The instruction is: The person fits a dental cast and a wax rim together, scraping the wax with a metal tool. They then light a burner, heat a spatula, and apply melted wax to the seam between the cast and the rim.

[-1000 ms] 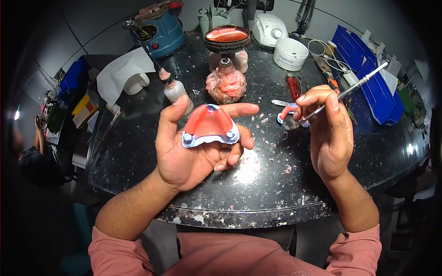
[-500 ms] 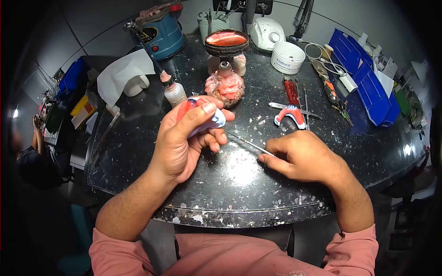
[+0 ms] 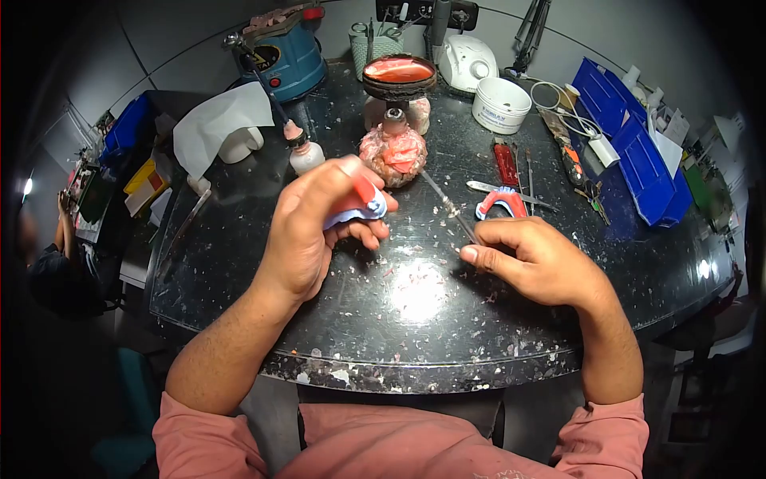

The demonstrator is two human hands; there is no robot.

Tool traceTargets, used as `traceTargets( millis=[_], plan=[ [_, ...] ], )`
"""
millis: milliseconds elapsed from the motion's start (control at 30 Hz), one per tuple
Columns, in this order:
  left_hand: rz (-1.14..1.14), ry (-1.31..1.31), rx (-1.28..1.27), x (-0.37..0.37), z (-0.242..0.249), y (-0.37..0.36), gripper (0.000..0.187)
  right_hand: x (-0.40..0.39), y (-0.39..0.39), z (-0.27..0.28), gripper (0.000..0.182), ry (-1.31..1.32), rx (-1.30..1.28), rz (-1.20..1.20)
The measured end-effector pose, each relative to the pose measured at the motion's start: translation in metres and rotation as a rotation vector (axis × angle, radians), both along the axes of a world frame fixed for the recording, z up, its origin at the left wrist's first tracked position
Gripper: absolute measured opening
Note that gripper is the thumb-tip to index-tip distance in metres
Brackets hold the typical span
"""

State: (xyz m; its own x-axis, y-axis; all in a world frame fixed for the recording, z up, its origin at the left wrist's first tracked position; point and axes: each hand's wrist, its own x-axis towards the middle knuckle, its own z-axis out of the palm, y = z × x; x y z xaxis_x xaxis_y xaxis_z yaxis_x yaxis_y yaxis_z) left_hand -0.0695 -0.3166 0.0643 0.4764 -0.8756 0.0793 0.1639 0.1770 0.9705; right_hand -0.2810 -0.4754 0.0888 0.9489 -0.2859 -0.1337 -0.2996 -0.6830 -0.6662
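My left hand [image 3: 299, 227] is closed around a dental model [image 3: 365, 206] with red wax on a pale blue-white base, held above the bench; the fingers hide part of it. In my right hand [image 3: 538, 259] is a thin metal wax spatula [image 3: 448, 206], gripped between thumb and fingers. Its tip points away from me, at the lower right side of the wax-crusted burner [image 3: 392, 152]; whether it touches cannot be told. Over the burner sits a round dark pan [image 3: 399, 72] with red wax in it. A second red-and-white dental model [image 3: 501, 199] lies beyond my right hand.
A dropper bottle [image 3: 306, 157] stands left of the burner. At the back are a blue machine [image 3: 291, 68], a white tub [image 3: 501, 104] and a white control box [image 3: 467, 64]. Hand tools [image 3: 531, 172] and blue trays [image 3: 638, 160] lie right. Another person [image 3: 60, 271] is at far left.
The spatula has swung away from the model in my left hand, its tip now by the burner. My left hand has tilted the model. The view has shifted slightly.
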Motion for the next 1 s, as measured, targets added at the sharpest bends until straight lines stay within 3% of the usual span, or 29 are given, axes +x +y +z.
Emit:
traceTargets(
  millis=[67, 167, 233, 300, 333, 433, 500, 533, 633, 667, 700, 767, 833, 933, 1000],
  plan=[
    [0.001, -0.05, -0.001, -0.003, 0.002, 0.001, 0.028, -0.001, -0.004, -0.008, 0.03, -0.014, -0.121, 0.062],
    [-0.023, 0.0, -0.019, -0.004, 0.004, 0.003, 0.027, -0.004, -0.003, -0.01, 0.028, 0.015, -0.257, 0.109],
    [-0.046, 0.067, -0.05, -0.002, -0.001, 0.002, 0.04, -0.002, -0.002, 0.001, 0.026, 0.053, -0.192, 0.087],
    [-0.068, 0.189, -0.017, 0.0, 0.002, 0.002, 0.046, -0.006, -0.028, -0.012, 0.026, -0.223, -0.251, 0.048],
    [-0.077, 0.211, -0.039, 0.0, 0.002, 0.002, 0.048, -0.009, -0.039, -0.01, 0.024, -0.27, -0.232, -0.115],
    [0.179, 0.068, 0.003, -0.013, -0.004, -0.009, 0.045, -0.017, -0.068, 0.009, 0.018, -0.173, -0.318, -0.465],
    [0.132, 0.037, 0.014, -0.008, -0.001, -0.003, 0.045, -0.017, -0.096, 0.003, 0.023, -0.184, -0.467, -0.375],
    [0.058, 0.097, 0.036, -0.004, 0.002, 0.002, 0.046, -0.014, -0.101, 0.014, 0.03, 0.161, -0.462, -0.551],
    [-0.059, 0.191, 0.058, -0.001, 0.005, 0.003, 0.051, -0.007, -0.127, 0.0, 0.032, 0.068, -0.484, -0.587],
    [0.004, 0.198, 0.052, -0.002, 0.004, 0.001, 0.051, -0.004, -0.127, 0.003, 0.031, 0.163, -0.311, -0.642],
    [0.067, 0.205, 0.047, -0.004, 0.003, -0.001, 0.052, -0.001, -0.126, 0.005, 0.031, 0.163, -0.311, -0.645],
    [0.118, 0.229, 0.006, -0.006, -0.001, -0.005, 0.039, 0.005, -0.127, 0.006, 0.032, 0.36, -0.169, -0.595],
    [0.166, 0.162, 0.01, -0.006, -0.007, -0.007, 0.037, 0.004, -0.137, -0.005, 0.03, 0.283, -0.094, -0.589],
    [0.14, 0.11, 0.053, -0.002, -0.005, -0.006, 0.038, 0.006, -0.13, -0.006, 0.022, 0.274, -0.457, -0.667],
    [0.102, 0.124, 0.07, 0.0, -0.002, -0.004, 0.053, 0.001, -0.134, -0.013, 0.023, 0.169, -0.491, -0.693]
  ],
)
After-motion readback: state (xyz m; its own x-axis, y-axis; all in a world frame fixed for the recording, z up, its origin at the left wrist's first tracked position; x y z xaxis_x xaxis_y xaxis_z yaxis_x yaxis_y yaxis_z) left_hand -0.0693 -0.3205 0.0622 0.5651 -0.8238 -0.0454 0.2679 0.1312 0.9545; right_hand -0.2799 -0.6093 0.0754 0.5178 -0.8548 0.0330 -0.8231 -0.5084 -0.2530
